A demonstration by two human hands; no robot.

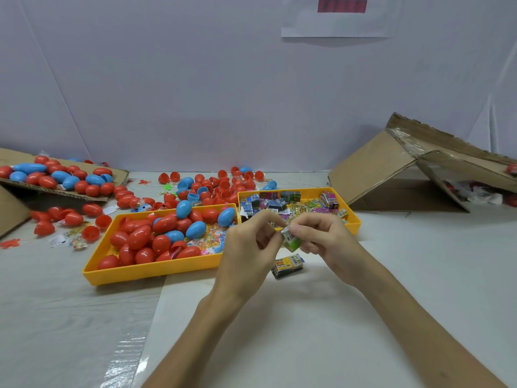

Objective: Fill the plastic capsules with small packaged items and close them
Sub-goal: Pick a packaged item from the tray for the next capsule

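- White sheeting covers the table (307, 331), and both forearms reach in over its near edge.
- Curled fingers of the left hand (249, 242) and the right hand (321, 236) meet above the table's middle, and both pinch one small green packet (291, 239) between them.
- A yellow-and-blue packet (288, 266) lies on the sheeting just below the hands, touching neither.
- Left of the hands, a yellow tray (126, 275) holds a heap of closed red and blue capsules (140, 236).
- Just beside its far right corner, a second yellow tray (355, 219) holds many small packaged items (268, 200).
- Loose capsules and open halves (218, 186) are scattered toward the far edge.
- At the far left a cardboard flap (117, 175) carries more capsules, and a cardboard box (377, 169) lies tipped at the far right.
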